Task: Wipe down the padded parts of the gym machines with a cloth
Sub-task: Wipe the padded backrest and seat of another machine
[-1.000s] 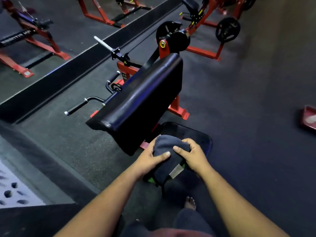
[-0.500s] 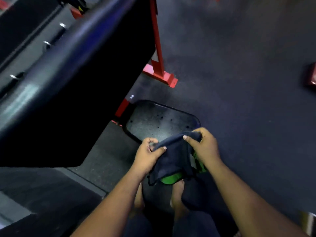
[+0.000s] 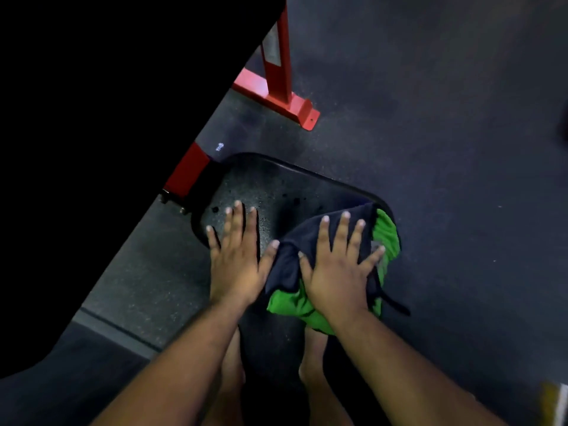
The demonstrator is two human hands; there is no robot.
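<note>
A black padded seat (image 3: 276,186) of a red-framed machine lies low in front of me. A dark blue and green cloth (image 3: 295,265) is spread on its right half. My right hand (image 3: 338,269) presses flat on the cloth with fingers straight and splayed. My left hand (image 3: 236,259) lies flat on the bare seat pad to the left of the cloth, its thumb touching the cloth's edge. The machine's large black arm pad (image 3: 107,118) fills the upper left, close to the camera.
Red frame posts and a floor foot (image 3: 276,87) stand behind the seat. Dark rubber gym flooring (image 3: 445,149) stretches to the right. My bare feet (image 3: 313,355) stand just below the seat.
Both hands let go of the bunched cloth and laid it on the seat. They now rest flat, right on the cloth, left on the pad. The view moved closer and lower.
</note>
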